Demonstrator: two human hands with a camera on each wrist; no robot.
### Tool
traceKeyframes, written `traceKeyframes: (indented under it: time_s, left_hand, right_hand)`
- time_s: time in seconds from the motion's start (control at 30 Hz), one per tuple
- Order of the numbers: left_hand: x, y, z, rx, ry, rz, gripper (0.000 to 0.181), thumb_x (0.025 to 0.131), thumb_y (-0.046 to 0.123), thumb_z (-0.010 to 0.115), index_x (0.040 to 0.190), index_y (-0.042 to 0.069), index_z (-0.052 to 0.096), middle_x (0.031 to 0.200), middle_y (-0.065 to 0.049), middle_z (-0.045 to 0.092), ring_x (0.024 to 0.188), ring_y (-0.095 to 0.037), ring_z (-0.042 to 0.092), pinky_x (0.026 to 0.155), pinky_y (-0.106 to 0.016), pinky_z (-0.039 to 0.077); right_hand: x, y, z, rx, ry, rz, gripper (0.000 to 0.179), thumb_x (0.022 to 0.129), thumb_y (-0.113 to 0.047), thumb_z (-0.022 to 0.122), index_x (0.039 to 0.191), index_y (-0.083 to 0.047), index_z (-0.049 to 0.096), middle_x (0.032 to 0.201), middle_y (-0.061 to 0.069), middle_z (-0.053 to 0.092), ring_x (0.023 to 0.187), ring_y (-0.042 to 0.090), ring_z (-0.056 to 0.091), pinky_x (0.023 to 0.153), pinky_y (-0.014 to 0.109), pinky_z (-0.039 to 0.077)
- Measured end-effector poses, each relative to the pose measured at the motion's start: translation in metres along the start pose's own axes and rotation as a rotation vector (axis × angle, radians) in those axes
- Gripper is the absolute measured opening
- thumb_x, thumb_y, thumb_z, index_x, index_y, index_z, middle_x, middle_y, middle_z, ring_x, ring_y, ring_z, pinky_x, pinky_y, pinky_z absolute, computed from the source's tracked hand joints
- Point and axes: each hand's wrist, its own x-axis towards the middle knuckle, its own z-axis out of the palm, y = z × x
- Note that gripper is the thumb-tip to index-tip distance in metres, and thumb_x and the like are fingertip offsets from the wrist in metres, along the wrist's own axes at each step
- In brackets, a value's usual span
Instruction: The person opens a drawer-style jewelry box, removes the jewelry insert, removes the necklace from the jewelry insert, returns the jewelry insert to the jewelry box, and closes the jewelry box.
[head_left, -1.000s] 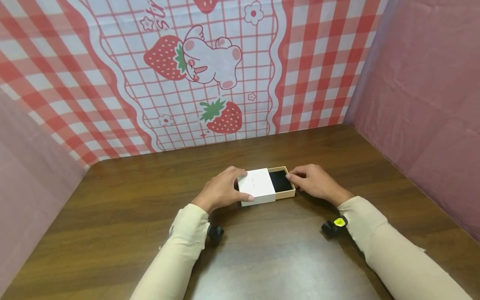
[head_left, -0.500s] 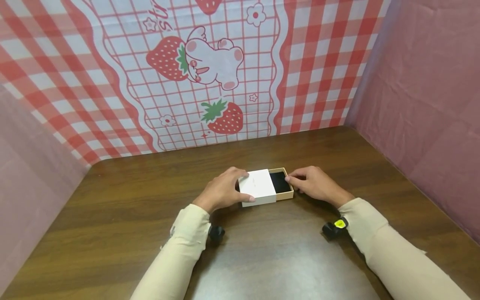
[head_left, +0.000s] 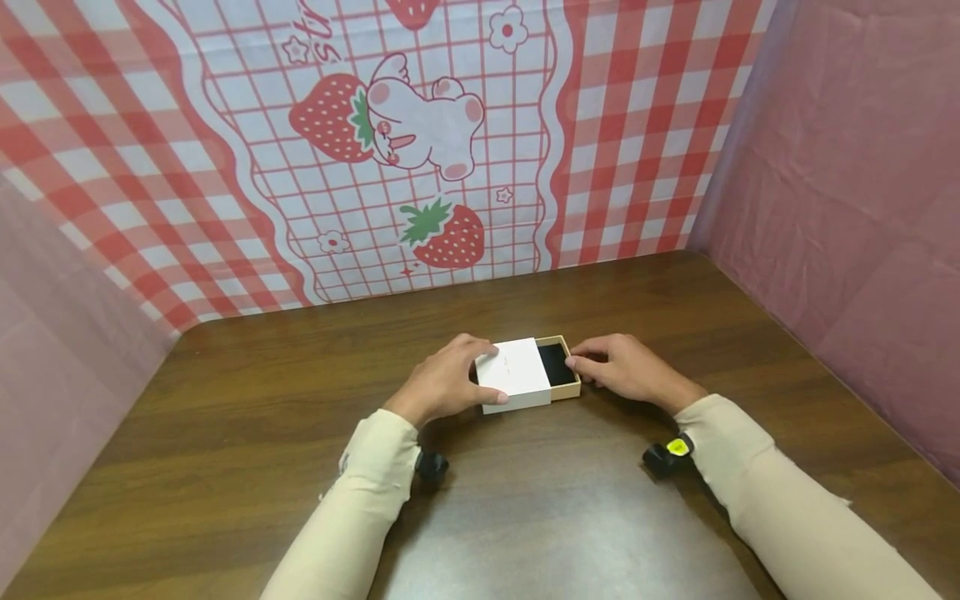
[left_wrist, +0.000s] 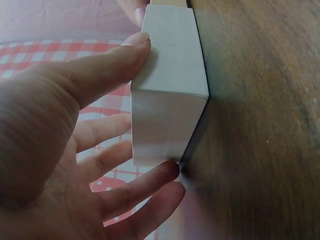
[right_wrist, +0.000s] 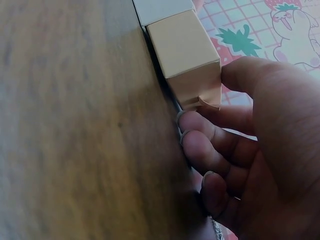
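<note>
A white box sleeve (head_left: 519, 375) lies on the table, with a tan inner tray (head_left: 566, 391) sticking out of its right side. Inside the exposed part of the tray is a flat black piece (head_left: 553, 365); the rest is hidden under the sleeve. My left hand (head_left: 442, 379) grips the sleeve's left part, its thumb (left_wrist: 120, 62) on the near side. At the tray's right end, my right hand (head_left: 630, 367) holds the end wall between thumb and forefinger, the other fingers curled below. A small tab (right_wrist: 207, 103) sticks out from that end wall.
The brown wooden table (head_left: 247, 417) extends around the box. A red-and-white checked cloth (head_left: 637, 125) with strawberries hangs behind it, and pink cloth (head_left: 847, 208) closes off the sides. Black wrist devices (head_left: 660, 458) sit near both cuffs.
The tray has slid a little left into the sleeve, so less of it and the black piece shows. My right hand has shifted left with it; my left hand stays on the sleeve.
</note>
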Motion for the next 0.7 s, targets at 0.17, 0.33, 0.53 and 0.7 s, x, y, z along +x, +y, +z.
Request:
traceKeyframes:
  time_s: [0.17,0.33,0.53,0.7]
  left_hand:
    - [-0.0001,-0.0005,0.0001,0.0,-0.002,0.006,0.074,0.079,0.046,0.084,0.142,0.018,0.057,0.143,0.0,0.05,0.125,-0.022,0.054,0.098,-0.05,0.046]
    - [0.0006,-0.0014,0.0004,-0.009,-0.004,0.011,0.074,0.079,0.045,0.084,0.142,0.017,0.057,0.143,-0.002,0.05,0.124,-0.023,0.054,0.098,-0.05,0.046]
    - [0.0008,-0.0023,0.0012,-0.024,-0.006,0.007,0.075,0.08,0.046,0.084,0.143,0.016,0.057,0.143,-0.003,0.049,0.123,-0.023,0.054,0.099,-0.05,0.046]
    - [0.0007,-0.0026,0.0012,-0.04,-0.006,0.007,0.075,0.079,0.044,0.084,0.143,0.016,0.056,0.143,-0.003,0.049,0.123,-0.024,0.054,0.1,-0.05,0.045]
  right_hand:
    - [-0.0003,-0.002,-0.0005,-0.018,-0.02,0.0,0.033,0.1,-0.035,0.064,0.118,-0.008,0.072,0.081,-0.004,0.066,0.073,0.014,0.059,0.065,0.033,0.05]
    - [-0.0001,-0.0044,0.0005,-0.058,-0.018,-0.009,0.034,0.099,-0.035,0.064,0.119,-0.01,0.072,0.089,-0.005,0.069,0.082,0.014,0.06,0.076,0.036,0.05]
    - [0.0003,-0.0056,0.0025,-0.097,-0.017,-0.011,0.04,0.099,-0.041,0.063,0.124,-0.011,0.071,0.107,-0.001,0.072,0.092,0.015,0.063,0.088,0.045,0.05]
    - [0.0003,-0.0069,0.0029,-0.094,-0.038,-0.011,0.044,0.099,-0.042,0.062,0.127,-0.009,0.069,0.115,0.004,0.071,0.1,0.017,0.064,0.092,0.049,0.051]
